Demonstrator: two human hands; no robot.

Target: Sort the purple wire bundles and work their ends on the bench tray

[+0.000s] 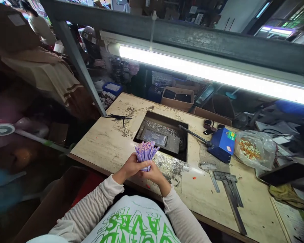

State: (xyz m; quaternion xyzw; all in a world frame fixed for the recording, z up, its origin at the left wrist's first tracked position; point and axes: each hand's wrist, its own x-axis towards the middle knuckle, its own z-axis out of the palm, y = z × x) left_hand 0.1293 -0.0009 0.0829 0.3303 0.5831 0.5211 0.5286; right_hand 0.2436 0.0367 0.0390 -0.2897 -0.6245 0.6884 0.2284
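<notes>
A bundle of thin purple wires [145, 153] stands upright between my two hands, near the front edge of the table. Orange and pinkish tips show at its upper end. My left hand [132, 167] wraps the bundle from the left, thumb across its front. From the right, my right hand [155, 173] closes round the lower part of the same bundle. The thumbs come close together in front, and the fingers behind the bundle are partly hidden. Just beyond it, a metal plate with a shiny window [155, 137] sits in a dark recess [183, 156] in the tabletop.
A blue device [221, 145] with a dark lever stands right of the recess, beside a plastic bag [255, 148] of small pieces. Metal squares [229, 192] lie at right. Black strips [118, 117] lie far left. A lit tube lamp [205, 72] hangs low above the table.
</notes>
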